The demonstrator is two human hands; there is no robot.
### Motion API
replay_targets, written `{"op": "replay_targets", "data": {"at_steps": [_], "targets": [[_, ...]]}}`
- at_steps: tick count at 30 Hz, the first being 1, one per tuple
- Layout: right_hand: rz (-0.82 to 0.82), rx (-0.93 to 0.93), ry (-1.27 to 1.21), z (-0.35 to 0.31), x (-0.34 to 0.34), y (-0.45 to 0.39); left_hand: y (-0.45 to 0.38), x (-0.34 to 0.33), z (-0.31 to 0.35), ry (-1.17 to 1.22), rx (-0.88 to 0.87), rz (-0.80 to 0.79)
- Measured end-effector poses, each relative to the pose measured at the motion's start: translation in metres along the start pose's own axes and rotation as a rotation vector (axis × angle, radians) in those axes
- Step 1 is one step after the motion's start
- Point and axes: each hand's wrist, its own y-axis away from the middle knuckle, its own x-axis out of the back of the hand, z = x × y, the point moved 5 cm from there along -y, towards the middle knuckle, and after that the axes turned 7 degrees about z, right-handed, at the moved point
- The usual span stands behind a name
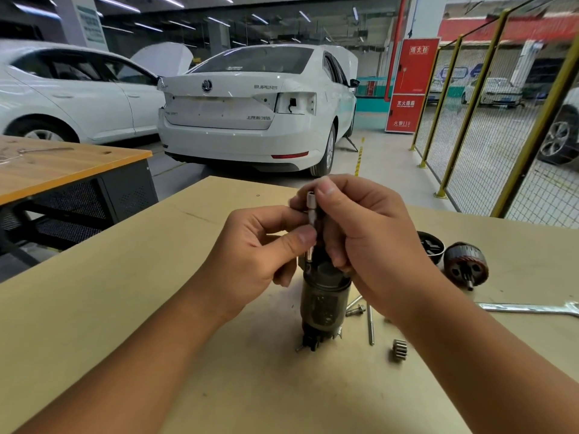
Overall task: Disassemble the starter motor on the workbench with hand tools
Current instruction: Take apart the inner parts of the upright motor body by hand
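At centre frame, the starter motor housing (324,303) stands upright on the pale wooden workbench (125,308), a dark cylinder with its lower end resting on the board. Left hand (260,255) pinches a slim silver socket tool (311,223) between thumb and forefinger; the tool stands near vertical above the housing's top. Right hand (360,233) curls round the upper part of the housing and also touches the tool near its top end. To the right of the housing lie two long bolts (370,324), a small pinion gear (399,349) at lower right, an armature (466,266) with copper windings, a dark end cap (430,245) just behind it, and a flat wrench (532,308) at the right edge. In the upper half of the frame, a white car (250,114) stands behind the bench, with a yellow mesh fence (488,120) at right.
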Motion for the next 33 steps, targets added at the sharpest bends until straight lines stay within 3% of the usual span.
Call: {"op": "replay_targets", "data": {"at_steps": [15,33], "targets": [[0.014,0.027,0.013,0.0004,0.0005,0.0000,-0.0011,-0.0011,0.0025,0.031,0.066,0.009],[0.018,0.033,0.028,0.0008,-0.0002,0.0009,0.0024,-0.0040,-0.0044,0.083,0.003,0.024]]}}
